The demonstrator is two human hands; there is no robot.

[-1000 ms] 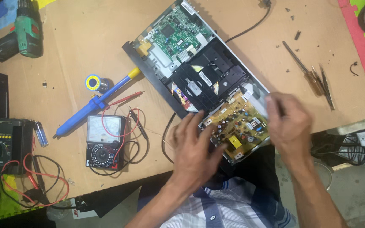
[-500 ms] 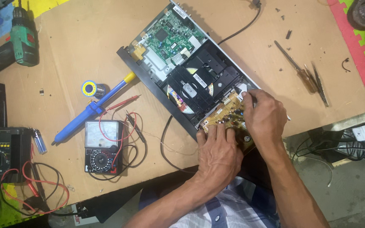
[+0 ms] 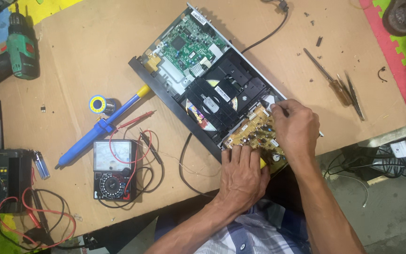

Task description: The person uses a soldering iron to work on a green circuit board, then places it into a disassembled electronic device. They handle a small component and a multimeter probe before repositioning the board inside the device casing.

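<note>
An opened disc player (image 3: 212,89) lies slantwise on the brown tabletop (image 3: 95,56), its cover off. Inside are a green circuit board (image 3: 184,47), a black disc drive (image 3: 217,101) and a tan power board (image 3: 254,134) at the near end. My left hand (image 3: 243,176) rests on the near edge of the tan board, fingers pressing down on it. My right hand (image 3: 294,127) lies over the board's right side, fingertips pinched at its far corner by the metal chassis. Whether it holds anything small there is hidden.
A blue soldering iron (image 3: 102,127) and solder spool (image 3: 98,104) lie left of the player. An analogue multimeter (image 3: 114,169) with red and black leads sits nearer. A green drill (image 3: 22,47) is far left, a screwdriver (image 3: 327,77) and tweezers (image 3: 353,96) right.
The view has shifted so the player sits higher in frame. My right hand has moved from the board's near right edge up to its far corner; the left hand stays on the near edge.
</note>
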